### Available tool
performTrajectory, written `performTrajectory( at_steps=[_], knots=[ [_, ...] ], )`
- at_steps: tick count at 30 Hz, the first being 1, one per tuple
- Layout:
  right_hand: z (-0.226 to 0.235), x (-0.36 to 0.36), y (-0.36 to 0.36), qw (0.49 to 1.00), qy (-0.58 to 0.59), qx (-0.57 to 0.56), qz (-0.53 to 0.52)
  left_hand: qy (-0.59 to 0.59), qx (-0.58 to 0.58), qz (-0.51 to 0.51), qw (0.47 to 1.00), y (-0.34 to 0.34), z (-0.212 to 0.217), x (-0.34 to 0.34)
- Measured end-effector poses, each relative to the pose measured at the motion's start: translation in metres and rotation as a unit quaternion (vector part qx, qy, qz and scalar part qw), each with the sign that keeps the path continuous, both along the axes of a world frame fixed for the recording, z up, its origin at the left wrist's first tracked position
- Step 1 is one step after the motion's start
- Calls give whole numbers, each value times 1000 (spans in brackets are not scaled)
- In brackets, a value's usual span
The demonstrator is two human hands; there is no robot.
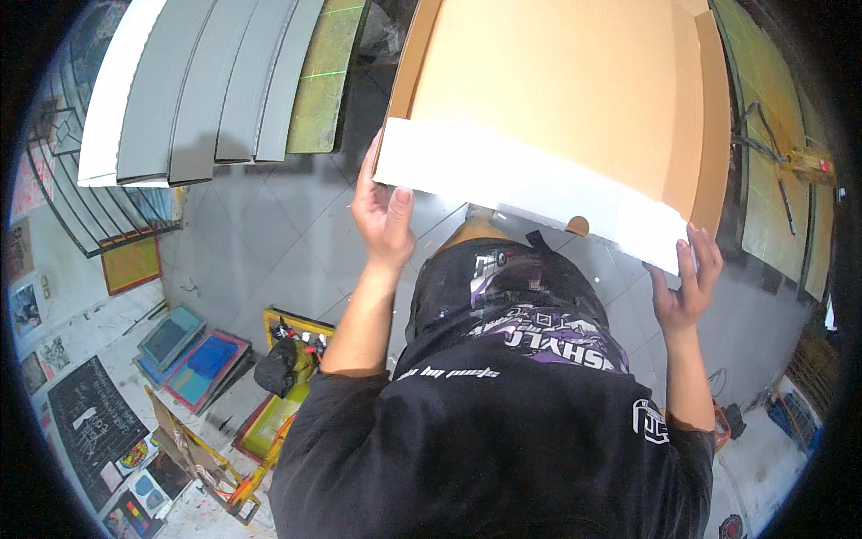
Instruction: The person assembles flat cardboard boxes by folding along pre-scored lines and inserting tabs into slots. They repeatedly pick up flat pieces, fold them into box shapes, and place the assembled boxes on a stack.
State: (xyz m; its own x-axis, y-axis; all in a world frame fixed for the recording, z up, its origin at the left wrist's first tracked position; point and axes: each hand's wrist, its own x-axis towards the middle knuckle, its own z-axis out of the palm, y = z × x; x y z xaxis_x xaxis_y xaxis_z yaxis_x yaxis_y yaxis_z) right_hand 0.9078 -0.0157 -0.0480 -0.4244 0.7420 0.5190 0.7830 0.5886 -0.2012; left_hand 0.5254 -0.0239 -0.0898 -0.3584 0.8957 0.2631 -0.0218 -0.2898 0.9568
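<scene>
I hold a large, shallow cardboard box up in front of my chest; it is brown inside with a white outer wall facing me. My left hand grips the box's left corner, fingers wrapped over the white edge. My right hand grips the lower right corner of the same white wall. Below the box my black printed shirt fills the lower middle of the view.
Grey and white panels lean in a stack at upper left, beside a green screen frame. Blue frames and a yellow frame lie on the floor at lower left. More green frames stand at the right.
</scene>
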Motion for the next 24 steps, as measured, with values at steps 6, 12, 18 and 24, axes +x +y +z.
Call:
performTrajectory(
  at_steps=[6, 12, 18, 24],
  knots=[
    [3, 6, -2, 1000, 1, -16, -6, 94, -115, 6, 989, -2, 16, 6],
    [17, 10, -9, 997, -48, -54, -31, 547, 133, 68, 824, 5, 38, 8],
    [49, -28, -18, 980, -141, -101, -93, 660, 80, -118, 738, 13, 64, 7],
    [36, -40, -16, 985, -119, -107, -67, 646, 49, -141, 749, 11, 69, 6]
  ],
)
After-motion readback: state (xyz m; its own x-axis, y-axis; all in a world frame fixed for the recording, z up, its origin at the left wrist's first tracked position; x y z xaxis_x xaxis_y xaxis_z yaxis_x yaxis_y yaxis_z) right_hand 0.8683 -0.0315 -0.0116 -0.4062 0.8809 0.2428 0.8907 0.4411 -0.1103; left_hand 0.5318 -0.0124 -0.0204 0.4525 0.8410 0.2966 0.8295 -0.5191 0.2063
